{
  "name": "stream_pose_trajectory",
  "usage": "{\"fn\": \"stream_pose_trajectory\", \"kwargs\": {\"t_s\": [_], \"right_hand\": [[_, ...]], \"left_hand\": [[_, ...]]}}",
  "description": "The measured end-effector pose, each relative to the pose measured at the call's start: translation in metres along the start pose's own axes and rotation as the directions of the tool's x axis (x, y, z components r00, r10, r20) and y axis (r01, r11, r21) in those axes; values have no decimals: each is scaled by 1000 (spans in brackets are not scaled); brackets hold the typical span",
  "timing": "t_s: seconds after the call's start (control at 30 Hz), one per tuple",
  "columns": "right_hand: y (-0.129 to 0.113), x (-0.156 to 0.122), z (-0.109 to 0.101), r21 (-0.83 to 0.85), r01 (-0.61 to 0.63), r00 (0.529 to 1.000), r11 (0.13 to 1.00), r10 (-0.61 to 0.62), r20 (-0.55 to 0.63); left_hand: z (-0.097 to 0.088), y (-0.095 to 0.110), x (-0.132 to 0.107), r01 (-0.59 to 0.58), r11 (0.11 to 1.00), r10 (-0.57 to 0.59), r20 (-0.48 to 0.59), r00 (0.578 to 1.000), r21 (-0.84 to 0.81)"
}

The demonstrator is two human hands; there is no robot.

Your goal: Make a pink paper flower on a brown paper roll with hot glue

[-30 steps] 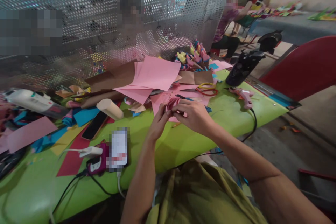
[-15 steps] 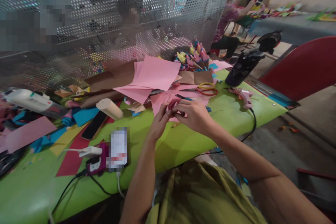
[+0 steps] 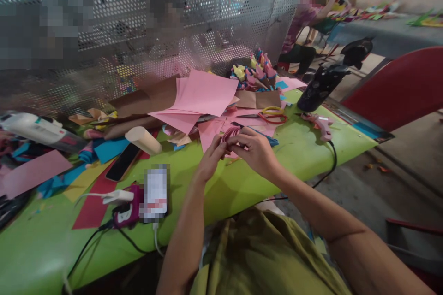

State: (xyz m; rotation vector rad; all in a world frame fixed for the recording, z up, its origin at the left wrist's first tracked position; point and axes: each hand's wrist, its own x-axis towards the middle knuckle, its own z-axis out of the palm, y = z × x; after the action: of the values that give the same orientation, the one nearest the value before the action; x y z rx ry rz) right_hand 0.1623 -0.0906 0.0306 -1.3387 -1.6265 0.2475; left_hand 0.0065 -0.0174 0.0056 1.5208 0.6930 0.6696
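A small coiled roll of pink paper (image 3: 230, 135) is pinched between both my hands above the green table (image 3: 242, 184). My left hand (image 3: 211, 161) grips the roll from the near left with closed fingers. From the right, my right hand (image 3: 254, 150) has its fingers curled round the roll. Just beyond the hands lie loose pink paper sheets (image 3: 204, 97).
Scissors with yellow and red handles (image 3: 272, 116), a pink glue gun (image 3: 320, 125) with its black cord and a black bottle (image 3: 320, 87) lie at the right. A phone (image 3: 155, 192), charger (image 3: 126, 209), cream tube (image 3: 143, 140) and coloured paper scraps are left. A perforated metal screen stands behind.
Both hands keep working the pink roll, turning it slightly. The view has shifted a little; nothing else on the table moved.
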Motion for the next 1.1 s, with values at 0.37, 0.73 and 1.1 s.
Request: {"fn": "stream_pose_trajectory", "kwargs": {"t_s": [0.37, 0.73, 1.1], "right_hand": [[-4, -1, -3, -79, 32, 999, 996, -31, 8], [-2, 8, -12, -92, 151, 982, 984, -138, 132], [-3, 12, -15, -181, 225, 966, 958, -195, 168]], "left_hand": [[3, 4, -1, -43, 998, 42, -29, 999, -36], [-1, -2, 1, 7, 996, -8, -9, 1000, -88], [-3, -7, 0, -42, 993, 46, 30, 998, -106]]}}
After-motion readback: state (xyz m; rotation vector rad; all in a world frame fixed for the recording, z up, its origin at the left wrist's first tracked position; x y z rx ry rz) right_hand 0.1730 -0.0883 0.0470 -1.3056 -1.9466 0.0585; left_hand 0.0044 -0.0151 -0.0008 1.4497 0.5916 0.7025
